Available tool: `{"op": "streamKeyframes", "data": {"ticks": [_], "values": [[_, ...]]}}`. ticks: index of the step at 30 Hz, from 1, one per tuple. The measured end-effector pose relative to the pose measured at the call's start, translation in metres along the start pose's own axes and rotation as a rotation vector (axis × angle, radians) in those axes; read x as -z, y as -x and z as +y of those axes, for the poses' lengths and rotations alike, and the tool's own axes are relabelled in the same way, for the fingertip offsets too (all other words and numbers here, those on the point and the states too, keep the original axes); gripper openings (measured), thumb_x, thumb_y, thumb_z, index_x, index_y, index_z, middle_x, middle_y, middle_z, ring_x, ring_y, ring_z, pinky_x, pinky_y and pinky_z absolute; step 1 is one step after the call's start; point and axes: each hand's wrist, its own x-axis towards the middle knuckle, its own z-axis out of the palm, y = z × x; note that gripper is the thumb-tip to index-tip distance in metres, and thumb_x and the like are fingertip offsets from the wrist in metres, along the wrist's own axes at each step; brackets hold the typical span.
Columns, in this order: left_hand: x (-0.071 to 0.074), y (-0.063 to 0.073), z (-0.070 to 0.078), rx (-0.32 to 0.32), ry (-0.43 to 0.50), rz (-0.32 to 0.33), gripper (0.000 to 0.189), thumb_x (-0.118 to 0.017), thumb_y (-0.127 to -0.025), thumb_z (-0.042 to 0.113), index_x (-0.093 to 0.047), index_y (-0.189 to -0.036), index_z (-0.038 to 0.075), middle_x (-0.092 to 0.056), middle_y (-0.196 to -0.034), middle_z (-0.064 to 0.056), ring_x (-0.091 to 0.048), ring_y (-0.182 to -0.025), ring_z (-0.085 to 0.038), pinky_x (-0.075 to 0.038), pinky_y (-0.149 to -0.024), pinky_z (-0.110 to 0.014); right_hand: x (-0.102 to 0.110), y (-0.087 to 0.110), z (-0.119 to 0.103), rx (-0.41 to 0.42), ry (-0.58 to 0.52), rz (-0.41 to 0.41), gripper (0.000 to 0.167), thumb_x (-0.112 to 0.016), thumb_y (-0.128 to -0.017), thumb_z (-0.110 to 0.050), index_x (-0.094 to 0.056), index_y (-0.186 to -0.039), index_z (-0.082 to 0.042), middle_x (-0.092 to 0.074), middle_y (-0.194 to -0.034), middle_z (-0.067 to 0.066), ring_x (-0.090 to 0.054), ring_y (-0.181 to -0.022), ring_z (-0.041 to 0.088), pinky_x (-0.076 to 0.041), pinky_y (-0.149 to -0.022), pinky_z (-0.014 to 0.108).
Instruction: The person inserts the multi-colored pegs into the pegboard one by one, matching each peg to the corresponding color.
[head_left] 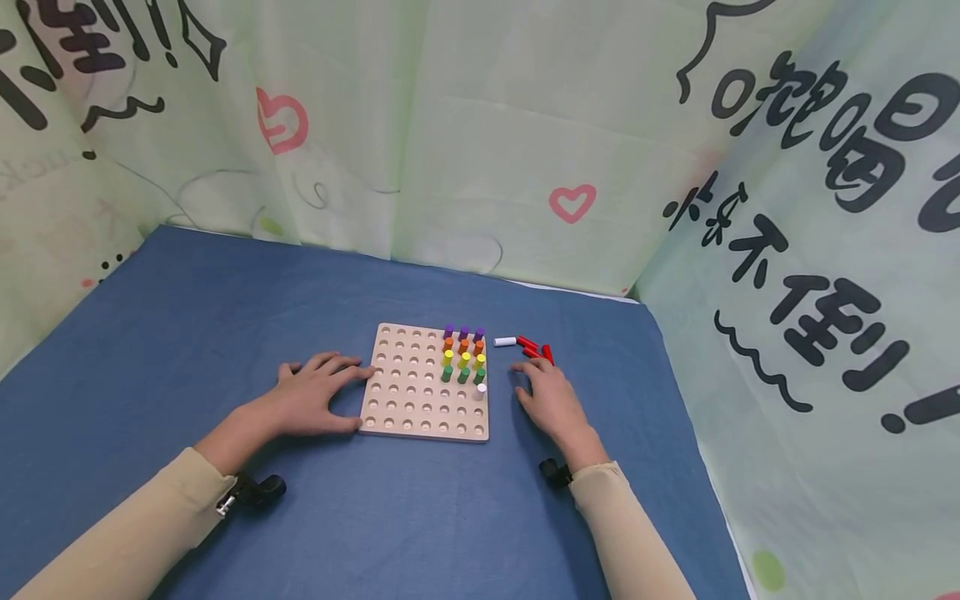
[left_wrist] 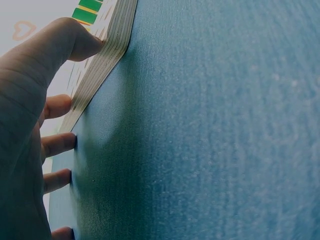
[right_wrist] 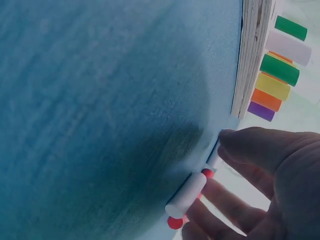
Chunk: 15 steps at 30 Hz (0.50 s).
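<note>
A wooden pegboard (head_left: 408, 375) lies on the blue cloth. Its right-hand columns hold purple, orange, yellow and green pegs in rows of three, with one white peg (head_left: 480, 392) below the green. My left hand (head_left: 311, 396) rests at the board's left side, fingers spread, thumb (left_wrist: 87, 47) at the near corner and index fingertip at the edge. Right of the board, my right hand (head_left: 551, 400) reaches over the cloth with relaxed fingers near loose pegs. In the right wrist view, a white peg (right_wrist: 186, 195) lies by its fingertips, and red peg ends (right_wrist: 175, 222) show behind.
Beyond the right hand lie a loose white peg (head_left: 505, 342) and several red pegs (head_left: 527, 342). Printed pale curtains (head_left: 480, 125) rise along the back and sides of the blue table (head_left: 360, 283). Small black devices (head_left: 255, 492) are worn on both wrists.
</note>
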Motion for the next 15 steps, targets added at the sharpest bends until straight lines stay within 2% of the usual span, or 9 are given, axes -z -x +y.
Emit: {"op": "streamKeyframes", "data": {"ticks": [9,15], "values": [[-0.0003,-0.0006,-0.0003,-0.003,-0.002,0.004,0.079,-0.071,-0.087,0.058,-0.048,-0.156,0.029,-0.044,-0.159,-0.011,-0.034,-0.147,-0.041,-0.026,-0.098,-0.080,0.0006,0.0026,0.0005,-0.070,-0.074,-0.026,0.038,-0.063,-0.096,0.002,-0.069,-0.131,-0.008,-0.058,-0.137,0.021,-0.057,-0.125,0.038,-0.048,-0.107,0.054],[-0.0024,-0.0014,-0.0026,-0.004,-0.007,-0.001,0.079,-0.071,-0.087,0.059,-0.047,-0.156,0.030,-0.044,-0.159,-0.010,-0.033,-0.147,-0.041,-0.026,-0.098,-0.080,0.0016,0.0043,-0.0035,-0.066,-0.066,-0.012,0.033,-0.067,-0.094,0.002,-0.072,-0.126,-0.006,-0.065,-0.127,0.021,-0.063,-0.113,0.034,-0.053,-0.100,0.051]]}}
